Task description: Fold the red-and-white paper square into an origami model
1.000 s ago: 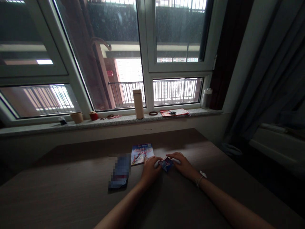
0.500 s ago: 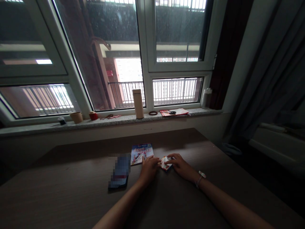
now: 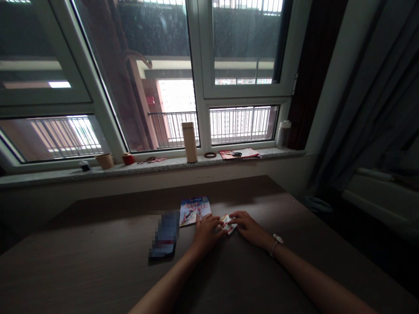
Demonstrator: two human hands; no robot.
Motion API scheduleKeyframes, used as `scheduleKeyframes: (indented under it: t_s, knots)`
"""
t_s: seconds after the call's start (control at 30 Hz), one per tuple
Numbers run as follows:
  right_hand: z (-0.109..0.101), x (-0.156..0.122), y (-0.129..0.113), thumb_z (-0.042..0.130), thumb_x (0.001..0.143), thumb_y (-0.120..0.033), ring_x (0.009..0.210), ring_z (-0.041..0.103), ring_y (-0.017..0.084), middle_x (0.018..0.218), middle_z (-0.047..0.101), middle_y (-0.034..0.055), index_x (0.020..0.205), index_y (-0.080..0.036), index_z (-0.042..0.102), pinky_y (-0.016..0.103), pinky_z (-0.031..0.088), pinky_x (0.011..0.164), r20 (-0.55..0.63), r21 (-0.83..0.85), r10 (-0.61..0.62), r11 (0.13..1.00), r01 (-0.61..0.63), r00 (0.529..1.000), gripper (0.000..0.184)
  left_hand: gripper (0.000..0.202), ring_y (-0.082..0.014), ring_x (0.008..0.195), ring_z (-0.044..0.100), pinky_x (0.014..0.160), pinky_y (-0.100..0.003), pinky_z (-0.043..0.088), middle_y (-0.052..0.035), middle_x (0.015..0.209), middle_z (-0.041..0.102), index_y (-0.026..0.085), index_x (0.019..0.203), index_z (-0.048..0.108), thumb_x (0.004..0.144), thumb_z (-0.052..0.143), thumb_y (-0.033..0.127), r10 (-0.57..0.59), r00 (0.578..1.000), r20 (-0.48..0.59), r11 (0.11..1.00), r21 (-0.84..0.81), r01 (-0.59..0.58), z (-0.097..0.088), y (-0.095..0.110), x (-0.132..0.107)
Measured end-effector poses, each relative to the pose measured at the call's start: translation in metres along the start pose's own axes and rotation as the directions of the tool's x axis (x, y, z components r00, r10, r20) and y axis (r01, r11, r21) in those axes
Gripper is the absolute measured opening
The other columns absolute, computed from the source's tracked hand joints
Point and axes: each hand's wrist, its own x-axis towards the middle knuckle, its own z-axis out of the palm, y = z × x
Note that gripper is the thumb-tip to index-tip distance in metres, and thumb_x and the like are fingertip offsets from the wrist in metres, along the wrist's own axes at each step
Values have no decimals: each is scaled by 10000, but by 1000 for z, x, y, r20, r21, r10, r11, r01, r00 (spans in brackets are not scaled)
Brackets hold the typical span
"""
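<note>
We have a flat, square booklet with a blue cover and red-and-white lettering [image 3: 195,208] lying on a dark brown wooden table [image 3: 98,244], and we place everything else by it. To the right of the booklet, a little nearer to us, is a small piece of folded white paper with red and yellow print [image 3: 228,223], between our two hands. Our left hand [image 3: 207,232], close by the booklet's lower right corner, has its fingers bent over the paper's left side, while one finger points up over the booklet's edge. Our right hand [image 3: 248,226], farther right of the booklet, lays its curved fingers on the paper's right side; we wear a pale bracelet [image 3: 276,244] on that wrist. Both hands touch the paper, but we cannot tell whether they pinch it or only press it down.

Left of the booklet and nearer to us lies a long, flat, dark blue object [image 3: 164,235], its surface blurred into blocks. Beyond the booklet, on a speckled grey stone sill [image 3: 163,165], we see a tall beige cylindrical flask [image 3: 190,143].
</note>
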Motion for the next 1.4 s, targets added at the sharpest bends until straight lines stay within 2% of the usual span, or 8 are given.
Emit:
scheduleKeyframes:
  t_s: [0.3,0.57,0.83,1.23,1.33,1.4]
  knots:
    - [1,-1,1,571,744,-76,1162,536,240,1185,635,61,1045,-288,740,449,399,1063,-25,-10,8,1000,-8,1000,405,252,-312,1304,467,1163,-640,-35,-32,1274,657,311,1033,721,793,723,390,21,1000,-5,1000,19,-21,2,-2,0]
    - [2,-2,-5,708,810,-322,1157,522,247,1174,613,61,974,-301,759,419,407,1049,-32,-21,55,998,-55,998,174,244,-317,1303,466,1155,-650,-55,-33,1270,658,306,1007,722,770,745,362,11,1000,-1,1000,21,-11,2,-1,0]
    - [4,0,-10,755,757,-384,1134,523,260,1159,612,55,939,-284,745,420,420,1019,-41,-58,90,994,-92,995,209,235,-310,1300,474,1168,-634,-45,-41,1286,646,305,1006,731,775,726,349,3,1000,-23,1000,22,-2,3,-3,0]
    - [9,-1,-9,773,716,-394,1173,496,271,1195,582,75,1047,-260,700,413,395,1037,-67,-89,143,985,-148,988,365,95,-318,1317,455,1144,-678,13,-29,1294,641,270,890,729,858,650,311,-28,999,-38,996,81,31,-2,2,1]
    - [9,-1,-10,777,714,-376,1174,491,273,1195,578,76,1005,-252,705,418,392,1038,-68,-95,153,983,-159,986,324,95,-318,1318,444,1129,-700,26,-37,1312,625,266,912,719,865,644,301,-31,998,-46,995,97,36,-1,3,4]
    - [9,-2,-11,775,720,-378,1169,492,273,1189,577,75,992,-254,711,419,391,1036,-63,-101,150,983,-156,987,306,143,-321,1324,431,1117,-718,25,-42,1336,608,285,992,712,869,639,295,-25,998,-51,992,119,31,1,4,6]
